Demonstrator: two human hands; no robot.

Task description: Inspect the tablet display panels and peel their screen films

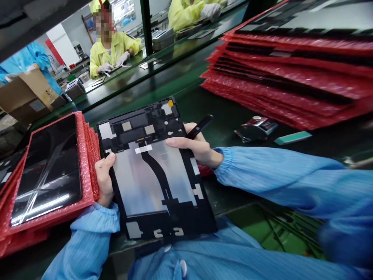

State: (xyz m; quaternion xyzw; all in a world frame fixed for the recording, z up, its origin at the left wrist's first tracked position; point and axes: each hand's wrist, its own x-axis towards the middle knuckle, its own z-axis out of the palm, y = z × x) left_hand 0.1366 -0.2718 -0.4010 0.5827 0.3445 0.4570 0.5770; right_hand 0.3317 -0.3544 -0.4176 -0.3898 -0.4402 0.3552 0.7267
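Bright, even light falls from overhead. White glare streaks cross the dark screen (48, 171) left of the left hand (103, 181); a dull sheen lies on the open tablet (140, 182) between it and the right hand (194, 147). Right of that hand the sleeve (335, 217) smears into blur, and straight lines bow at the edges.

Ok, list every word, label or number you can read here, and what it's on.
None can be read.
Sticker on the cardboard box: too blurred.
Tablet panel in the left hand: no legible print.
Black tool in the right hand: no marking shown.
Shiny packet: blurred.
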